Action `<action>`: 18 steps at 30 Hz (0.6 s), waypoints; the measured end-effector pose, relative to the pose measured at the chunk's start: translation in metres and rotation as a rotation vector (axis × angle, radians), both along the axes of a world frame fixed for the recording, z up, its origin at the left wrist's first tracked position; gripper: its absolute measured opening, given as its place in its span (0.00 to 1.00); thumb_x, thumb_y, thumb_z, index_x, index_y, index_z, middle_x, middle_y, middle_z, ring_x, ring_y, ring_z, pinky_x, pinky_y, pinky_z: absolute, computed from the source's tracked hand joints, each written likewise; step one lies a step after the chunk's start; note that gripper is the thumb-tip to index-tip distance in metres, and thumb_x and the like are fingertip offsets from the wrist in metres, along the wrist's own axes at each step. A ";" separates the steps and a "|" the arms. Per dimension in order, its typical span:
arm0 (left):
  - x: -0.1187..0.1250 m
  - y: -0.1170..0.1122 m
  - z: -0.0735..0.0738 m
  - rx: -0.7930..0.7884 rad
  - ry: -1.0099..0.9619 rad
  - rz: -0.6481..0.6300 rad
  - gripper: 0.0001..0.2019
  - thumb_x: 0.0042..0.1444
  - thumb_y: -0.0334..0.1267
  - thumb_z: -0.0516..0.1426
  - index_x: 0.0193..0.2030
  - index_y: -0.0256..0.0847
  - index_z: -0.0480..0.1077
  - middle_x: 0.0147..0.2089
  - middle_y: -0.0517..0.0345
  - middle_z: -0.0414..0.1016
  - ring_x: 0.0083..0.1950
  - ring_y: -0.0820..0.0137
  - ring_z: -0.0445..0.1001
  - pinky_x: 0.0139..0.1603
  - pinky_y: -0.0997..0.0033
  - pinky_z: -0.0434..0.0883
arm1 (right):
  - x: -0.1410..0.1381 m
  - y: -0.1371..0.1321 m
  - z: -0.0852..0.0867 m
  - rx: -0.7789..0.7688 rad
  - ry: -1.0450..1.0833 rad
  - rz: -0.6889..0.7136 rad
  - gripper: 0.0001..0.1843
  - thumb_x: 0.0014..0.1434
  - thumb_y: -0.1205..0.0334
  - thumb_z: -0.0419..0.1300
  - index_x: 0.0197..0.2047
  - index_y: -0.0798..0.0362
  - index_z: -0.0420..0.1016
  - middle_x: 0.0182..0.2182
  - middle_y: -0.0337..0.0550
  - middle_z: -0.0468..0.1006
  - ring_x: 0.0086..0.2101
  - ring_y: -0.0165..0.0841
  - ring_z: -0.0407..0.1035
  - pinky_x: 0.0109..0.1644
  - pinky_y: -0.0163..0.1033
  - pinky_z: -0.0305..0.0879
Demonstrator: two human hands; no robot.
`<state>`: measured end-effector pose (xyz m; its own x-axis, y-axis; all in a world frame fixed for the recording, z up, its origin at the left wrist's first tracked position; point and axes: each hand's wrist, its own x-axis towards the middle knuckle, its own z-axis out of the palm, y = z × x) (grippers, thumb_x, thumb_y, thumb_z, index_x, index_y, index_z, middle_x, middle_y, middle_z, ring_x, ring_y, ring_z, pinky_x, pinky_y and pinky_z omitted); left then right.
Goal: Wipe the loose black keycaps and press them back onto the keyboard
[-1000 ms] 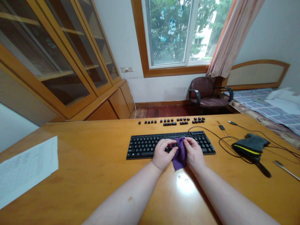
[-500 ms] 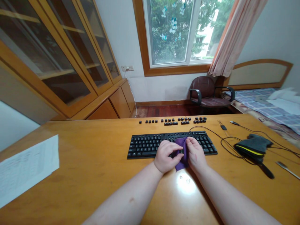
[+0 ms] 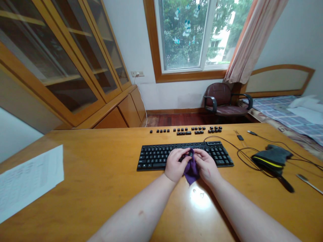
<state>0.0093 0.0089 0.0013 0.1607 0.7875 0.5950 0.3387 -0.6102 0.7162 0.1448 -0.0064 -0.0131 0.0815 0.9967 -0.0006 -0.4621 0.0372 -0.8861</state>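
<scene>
A black keyboard (image 3: 156,156) lies in the middle of the wooden desk (image 3: 101,178). Both my hands hover over its front edge, close together. My left hand (image 3: 175,165) is closed, its fingertips pinching a small dark keycap (image 3: 191,154) at the top of a purple cloth (image 3: 191,169). My right hand (image 3: 207,165) is closed on the same cloth from the right side. The cloth hangs down between the two hands to the desk. Rows of loose black keycaps (image 3: 186,130) lie on the desk behind the keyboard.
A sheet of paper (image 3: 27,181) lies at the desk's left edge. A dark pouch (image 3: 271,157) with a yellow stripe, black cables (image 3: 242,154) and a metal tool (image 3: 309,181) sit at the right. Beyond the desk stand a chair (image 3: 222,101), a bed and glass-door cabinets.
My hands have drawn closer together and the cloth has been bunched lower between them. A small dark keycap now shows at my left fingertips, above the cloth.
</scene>
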 end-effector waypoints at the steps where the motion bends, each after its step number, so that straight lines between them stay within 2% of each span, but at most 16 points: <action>1: 0.000 0.000 0.000 -0.021 -0.017 0.008 0.12 0.52 0.35 0.58 0.45 0.43 0.72 0.38 0.55 0.74 0.40 0.70 0.72 0.45 0.66 0.70 | 0.000 0.000 0.000 0.001 0.006 0.020 0.19 0.42 0.57 0.68 0.40 0.48 0.75 0.35 0.41 0.79 0.35 0.34 0.73 0.39 0.38 0.67; 4: 0.001 0.000 0.001 -0.050 -0.061 0.031 0.08 0.50 0.34 0.59 0.38 0.42 0.73 0.36 0.56 0.75 0.38 0.70 0.72 0.43 0.66 0.71 | 0.000 -0.001 0.001 -0.020 -0.009 0.067 0.22 0.42 0.58 0.68 0.44 0.48 0.75 0.39 0.43 0.79 0.39 0.36 0.72 0.44 0.41 0.67; 8: 0.003 0.000 0.001 -0.039 -0.145 0.021 0.04 0.49 0.33 0.59 0.34 0.42 0.74 0.35 0.56 0.74 0.39 0.69 0.72 0.44 0.65 0.70 | 0.001 -0.001 0.000 -0.020 -0.075 0.081 0.19 0.42 0.57 0.68 0.41 0.48 0.78 0.39 0.44 0.79 0.40 0.37 0.72 0.45 0.43 0.66; 13: 0.005 0.001 -0.001 -0.115 -0.216 -0.019 0.05 0.47 0.30 0.60 0.31 0.42 0.76 0.33 0.56 0.75 0.37 0.70 0.73 0.43 0.67 0.71 | 0.005 0.000 0.001 0.017 -0.195 0.013 0.12 0.42 0.57 0.68 0.32 0.50 0.80 0.33 0.43 0.80 0.36 0.37 0.72 0.43 0.41 0.66; 18: 0.006 0.002 -0.002 -0.195 -0.210 -0.051 0.07 0.45 0.31 0.62 0.32 0.43 0.77 0.33 0.56 0.77 0.37 0.69 0.74 0.43 0.66 0.72 | 0.005 -0.001 0.004 -0.032 -0.179 -0.094 0.10 0.43 0.55 0.67 0.28 0.51 0.79 0.27 0.41 0.79 0.29 0.34 0.70 0.37 0.38 0.65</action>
